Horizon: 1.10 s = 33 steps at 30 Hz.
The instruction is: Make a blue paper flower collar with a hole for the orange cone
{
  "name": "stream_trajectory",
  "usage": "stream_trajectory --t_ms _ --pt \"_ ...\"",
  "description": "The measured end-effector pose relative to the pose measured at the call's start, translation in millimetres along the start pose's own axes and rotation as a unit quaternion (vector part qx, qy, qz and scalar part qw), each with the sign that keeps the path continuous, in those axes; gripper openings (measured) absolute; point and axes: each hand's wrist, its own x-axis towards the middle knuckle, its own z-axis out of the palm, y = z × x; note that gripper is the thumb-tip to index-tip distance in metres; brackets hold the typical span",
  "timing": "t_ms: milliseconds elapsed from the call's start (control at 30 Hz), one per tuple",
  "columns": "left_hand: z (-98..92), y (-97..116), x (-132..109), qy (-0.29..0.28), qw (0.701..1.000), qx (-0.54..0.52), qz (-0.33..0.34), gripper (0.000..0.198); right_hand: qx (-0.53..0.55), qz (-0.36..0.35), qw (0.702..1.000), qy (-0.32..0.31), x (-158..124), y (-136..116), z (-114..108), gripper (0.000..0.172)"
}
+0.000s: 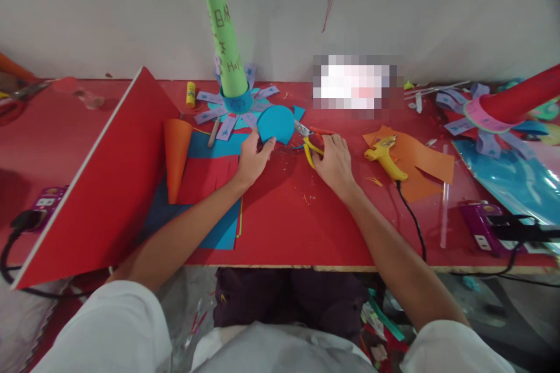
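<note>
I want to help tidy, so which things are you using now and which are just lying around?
In use: left hand holding the blue paper circle; right hand on the yellow-handled scissors.
Lying about: yellow glue gun, orange paper, yellow glue stick, green paper cone, purple power strip.

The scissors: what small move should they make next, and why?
Probably slide the scissors a little left onto the blue paper disc. The right hand grips their yellow handles, the blades point at the disc's right edge, and the left hand pinches the disc's lower edge.
</note>
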Motion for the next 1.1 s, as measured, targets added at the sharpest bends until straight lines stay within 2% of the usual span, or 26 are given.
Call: stream_trajectory --t_ms 100,267,433,500,600,767,833,1000,1100 --pt "-0.3 -1 1 -0.011 1.000 -0.001 0.005 0.026 0.010 -0.004 1.000 -0.011 1 3 3 0.029" --pt "-1.1 -5 3 -0.015 1.000 -0.003 0.013 0.020 0.087 0.039 0.995 0.000 6 6 5 0.029" --pt "-0.7 -3 4 -0.025 1.000 0.003 0.003 0.021 0.177 -0.033 0.983 0.026 9 -7 -12 0.026" --pt "-0.2 -1 3 -0.034 0.999 0.028 0.009 0.020 0.179 -0.045 0.982 0.046 7 -16 -21 0.027" --pt "0.6 2 0 -0.050 0.995 0.077 0.044 0.021 0.168 -0.053 0.983 0.044 1 -28 -28 0.033" --pt "1.0 7 -2 -0.088 0.987 0.119 0.062 0.017 0.199 -0.077 0.976 0.034 -3 -29 -19 0.052" --pt "0.9 8 -2 -0.090 0.987 0.120 0.060 0.016 0.203 -0.073 0.976 0.029 -2 -25 -17 0.057" --pt "1.2 7 -1 -0.084 0.987 0.125 0.062 0.018 0.188 -0.085 0.978 0.009 1 -18 -16 0.049" --pt "2.0 6 -1 -0.059 0.991 0.112 0.051 0.023 0.181 -0.093 0.979 -0.013 -1 -21 -12 0.057"
